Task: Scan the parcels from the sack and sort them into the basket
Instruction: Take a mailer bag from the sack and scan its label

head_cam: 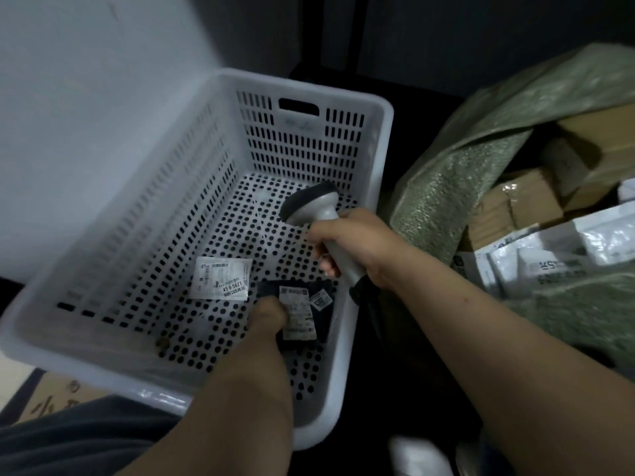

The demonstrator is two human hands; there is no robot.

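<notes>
A white perforated basket [374,139] stands in front of me. Inside it, my left hand [266,316] holds a small black parcel [321,314] with a white shipping label, low over the basket floor near its right wall. My right hand [357,242] grips the handle of a grey barcode scanner [311,206], whose head points into the basket above the parcel. A white-labelled flat parcel [221,278] lies on the basket floor to the left. The green woven sack [446,190] lies open at the right.
The sack holds several cardboard boxes [515,204] and white plastic mailers [563,245]. A pale wall rises at the left behind the basket. A cardboard sheet with writing [51,400] lies on the floor at the lower left. The background behind is dark.
</notes>
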